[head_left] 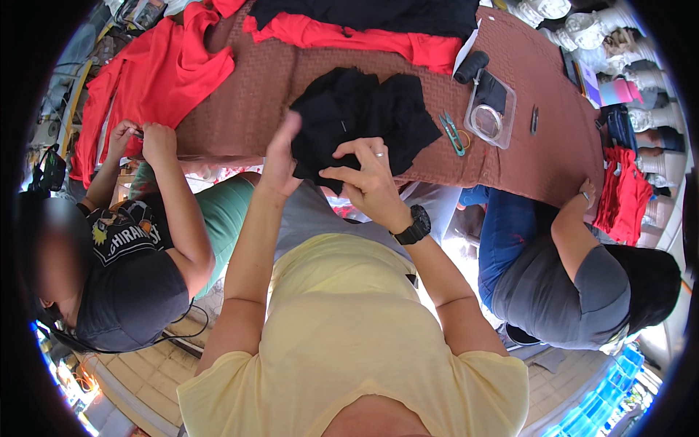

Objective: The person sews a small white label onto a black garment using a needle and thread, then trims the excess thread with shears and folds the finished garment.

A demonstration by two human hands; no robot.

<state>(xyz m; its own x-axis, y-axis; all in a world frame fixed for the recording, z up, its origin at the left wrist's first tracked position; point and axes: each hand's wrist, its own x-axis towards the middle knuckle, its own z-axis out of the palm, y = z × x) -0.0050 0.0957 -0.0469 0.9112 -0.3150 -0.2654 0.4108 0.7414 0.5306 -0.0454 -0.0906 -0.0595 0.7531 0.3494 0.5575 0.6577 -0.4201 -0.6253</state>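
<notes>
A bunched black garment [357, 109] lies on the brown table cover in front of me. Along its left edge is my left hand [280, 164], held up with its fingers stretched and partly smeared by motion. No object shows in that hand. Over the garment's near edge hovers or rests my right hand [368, 175], its fingers bent and spread apart; whether it touches the cloth I cannot tell. A ring and a black wristwatch [414, 225] are on that side. Teal thread snips [452, 134] lie just right of the garment.
A clear plastic box [502, 91] and a black thread spool [471, 67] sit to the right, with another small tool [535, 120] beyond. Black cloth [371, 16] over red cloth lies at the far edge. Co-workers sit on both sides; the left one handles a red garment [156, 84].
</notes>
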